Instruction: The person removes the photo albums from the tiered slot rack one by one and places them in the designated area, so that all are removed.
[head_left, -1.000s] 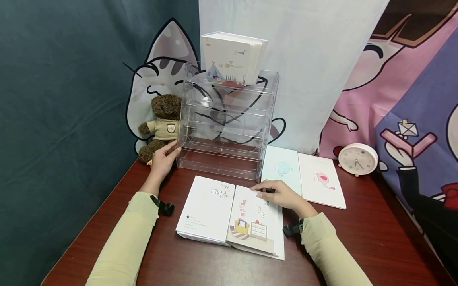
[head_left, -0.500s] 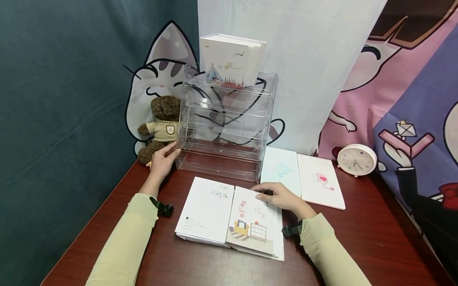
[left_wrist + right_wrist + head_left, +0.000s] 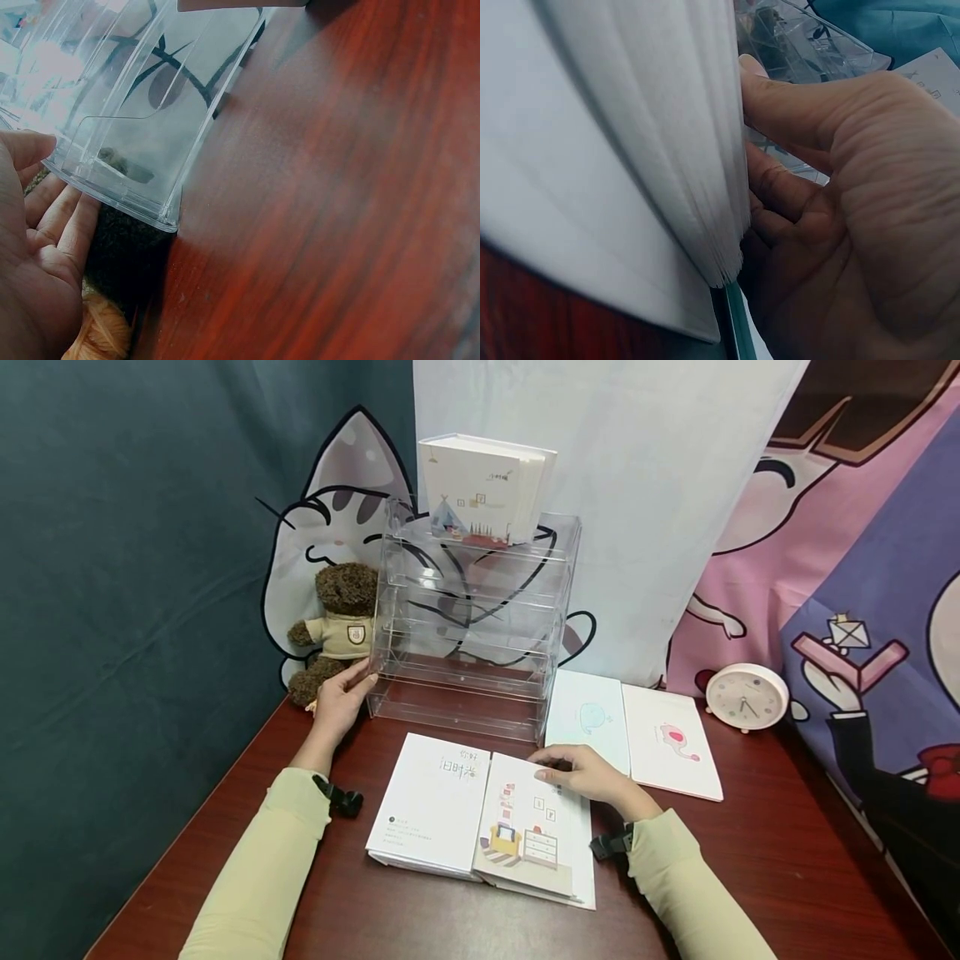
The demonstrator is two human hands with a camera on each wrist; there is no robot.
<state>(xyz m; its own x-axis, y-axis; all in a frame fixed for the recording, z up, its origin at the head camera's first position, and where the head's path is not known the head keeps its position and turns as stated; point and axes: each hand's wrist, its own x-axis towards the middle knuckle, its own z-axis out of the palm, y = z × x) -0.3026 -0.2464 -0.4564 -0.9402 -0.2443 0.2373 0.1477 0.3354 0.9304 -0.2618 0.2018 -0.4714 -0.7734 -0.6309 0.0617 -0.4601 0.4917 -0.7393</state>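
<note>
In the head view a hardcover book (image 3: 427, 802) lies spread open on the table, its right page (image 3: 517, 860) printed with a yellow armchair and drawers. My right hand (image 3: 588, 774) holds that right half near its top corner. In the right wrist view, the page block (image 3: 667, 127) shows its many leaf edges, with the thumb on one side and curled fingers on the other. My left hand (image 3: 341, 702) rests against the left side of a clear acrylic rack (image 3: 468, 627). The left wrist view has its thumb at the rack's edge, fingers fairly straight along the outer side, fingertips partly hidden.
A thick white book (image 3: 480, 493) stands on the rack's top tier. Left of the rack sits a brown teddy bear (image 3: 345, 618). Whale-printed (image 3: 588, 714) and elephant-printed (image 3: 675, 739) booklets lie at the right, near a round white clock (image 3: 747, 696). Curtains hang behind the table.
</note>
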